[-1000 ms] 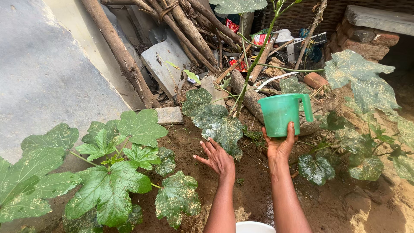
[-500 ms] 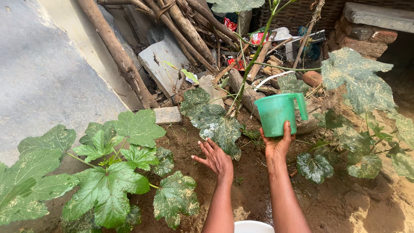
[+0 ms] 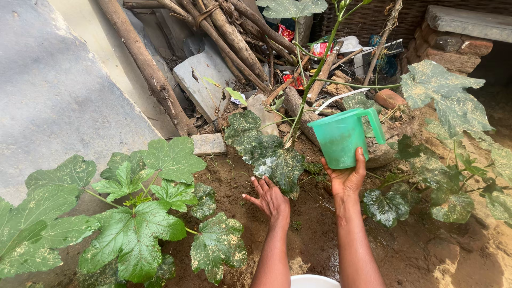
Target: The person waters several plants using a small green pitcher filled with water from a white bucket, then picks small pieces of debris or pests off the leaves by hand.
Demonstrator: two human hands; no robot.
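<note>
I have the right hand cupped under the base of the green jug, fingers wrapped up its sides; it sits nearly upright, mouth tipped slightly left, handle pointing right. The left hand hangs empty, fingers spread, just above the wet soil. A mottled leaf crowds its far side; open ground lies between the arms, with a white rim below.

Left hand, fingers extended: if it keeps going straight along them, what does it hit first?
Probably the mottled leaf just past the fingertips of the left hand; it hangs over wet soil. Depth is unclear, so the hand might pass under it.
</note>
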